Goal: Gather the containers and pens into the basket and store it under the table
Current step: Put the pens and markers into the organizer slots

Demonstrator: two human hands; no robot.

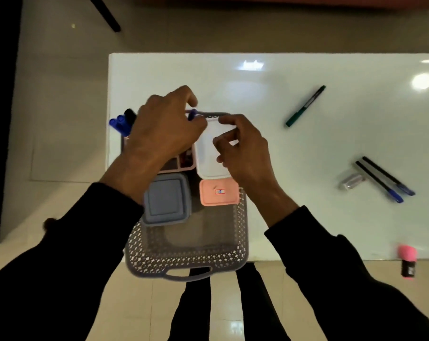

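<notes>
Glossy white table (307,156) over beige floor tiles (60,119); both hands' fingers (223,143) grip the white container (209,156).

Nothing in this view is showing words clear enough to read. A small red-bordered sticker (219,191) is sitting on the pink lid (219,192), but its marks are blurring into a smudge. The green pen (305,106) is carrying a pale printed strip along its barrel, too small to make out.
</notes>
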